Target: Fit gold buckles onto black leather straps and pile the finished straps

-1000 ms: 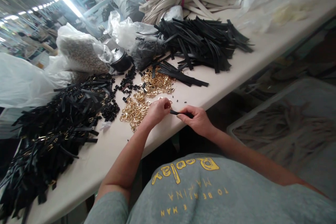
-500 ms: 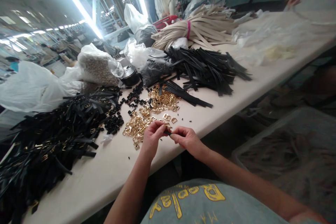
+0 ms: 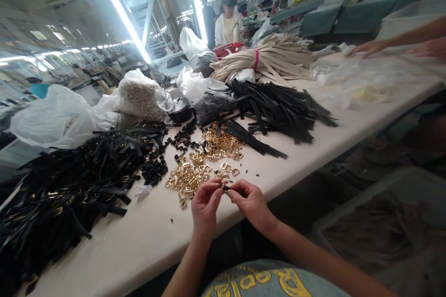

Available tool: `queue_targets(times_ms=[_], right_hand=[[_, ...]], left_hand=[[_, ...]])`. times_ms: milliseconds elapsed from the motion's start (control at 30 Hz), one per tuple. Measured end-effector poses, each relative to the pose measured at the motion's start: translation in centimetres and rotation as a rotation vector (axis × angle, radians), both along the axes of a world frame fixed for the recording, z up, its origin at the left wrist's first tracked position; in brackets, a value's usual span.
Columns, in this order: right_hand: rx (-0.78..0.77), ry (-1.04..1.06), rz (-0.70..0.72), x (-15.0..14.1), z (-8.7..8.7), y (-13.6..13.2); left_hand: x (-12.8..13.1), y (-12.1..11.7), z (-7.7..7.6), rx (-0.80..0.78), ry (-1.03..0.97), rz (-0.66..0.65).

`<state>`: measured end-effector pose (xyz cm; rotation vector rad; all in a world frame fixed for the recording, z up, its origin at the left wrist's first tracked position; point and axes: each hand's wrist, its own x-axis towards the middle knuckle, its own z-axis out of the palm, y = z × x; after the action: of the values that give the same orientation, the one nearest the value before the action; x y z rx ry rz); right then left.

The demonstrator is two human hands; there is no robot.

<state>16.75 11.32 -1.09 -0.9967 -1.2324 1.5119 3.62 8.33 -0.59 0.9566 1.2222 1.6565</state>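
My left hand (image 3: 205, 204) and my right hand (image 3: 249, 200) meet at the table's front edge, fingertips almost touching. Between them is a short black strap piece (image 3: 226, 188), mostly hidden by the fingers. A gold glint at my left fingertips looks like a buckle (image 3: 220, 185). Both hands pinch thumb against forefinger. Just beyond them lies a heap of gold buckles (image 3: 188, 176), with a few loose ones nearer my fingers. Small black loops (image 3: 155, 171) are piled left of the buckles. Black straps (image 3: 275, 106) lie stacked behind to the right.
On the left spreads a large pile of black straps with buckles (image 3: 83, 181). Plastic bags (image 3: 141, 95), a round dark tin (image 3: 180, 110) and a tied beige strap bundle (image 3: 278, 58) stand behind. A co-worker's hands (image 3: 371, 48) rest at the far right, over clear plastic.
The view has tilted up a little, so the table sits lower. My hands keep their pinch on the small piece. The co-worker's hands have come lower onto the plastic.
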Motion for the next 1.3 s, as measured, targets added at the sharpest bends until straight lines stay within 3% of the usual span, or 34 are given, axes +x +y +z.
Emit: queue_targets(times_ms=[167,433,600,700,767,967,1300], right_hand=[[0.262,-0.180,-0.066,-0.2,-0.2,0.2],[0.565,-0.439,-0.036,0.5,0.2,0.2],[0.468,-0.337,0.168,1.5,0.1,0.8],[0.324,-0.186,0.377,2.1,0.3,1.1],[0.229,-0.136,0.430,2.2,0.4,1.1],[0.115,-0.119,0.354,1.8,0.1,1.1],[0.320,-0.371,0.141,1.4,-0.5,0.6]], left_hand=[[0.4,0.3,0.0,-0.136,-0.291,-0.004],[-0.8,0.2,0.1,-0.237,-0.156,-0.168],[-1.6,-0.1,-0.4,-0.215,-0.019,-0.188],[-1.7,-0.4,-1.1,-0.229,-0.066,-0.229],[-1.6,-0.6,-1.4,-0.239,-0.094,-0.249],[-0.7,-0.8,-1.1,-0.220,-0.152,-0.268],[-1.6,-1.4,-0.9,-0.209,-0.072,-0.323]])
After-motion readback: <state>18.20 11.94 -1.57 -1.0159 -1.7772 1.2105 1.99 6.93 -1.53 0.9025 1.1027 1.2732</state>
